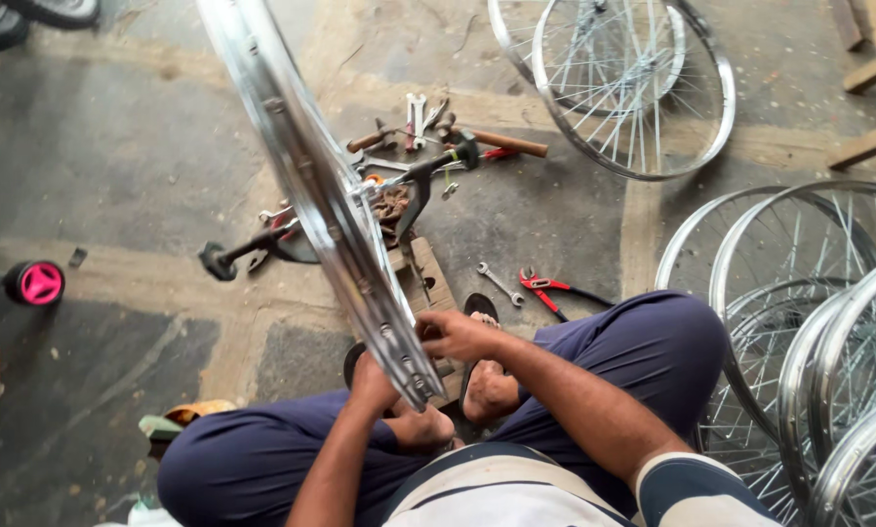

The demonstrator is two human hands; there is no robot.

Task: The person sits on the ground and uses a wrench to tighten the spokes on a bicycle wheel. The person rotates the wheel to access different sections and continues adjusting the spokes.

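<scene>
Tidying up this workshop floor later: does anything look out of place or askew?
Tools lie scattered loose on the floor: red-handled pliers and a small spanner by the person's knee, more spanners beyond the rim.

Bicycle wheel rim, held at its near end by the left hand and the right hand: bright polished metal, glossy, with reflections along its curve. Spoked wheels stacked at right and the far wheel: the same shiny metal, thin wire spokes. Floor: rough, matt concrete, stained and dusty. Hammer handle: brown wood, dull. Spanner: plain grey metal. Pliers: red plastic-looking grips. Trousers: dark blue cloth, matt. Small wheel at left: pink plastic hub, black rubber-like tyre.
</scene>
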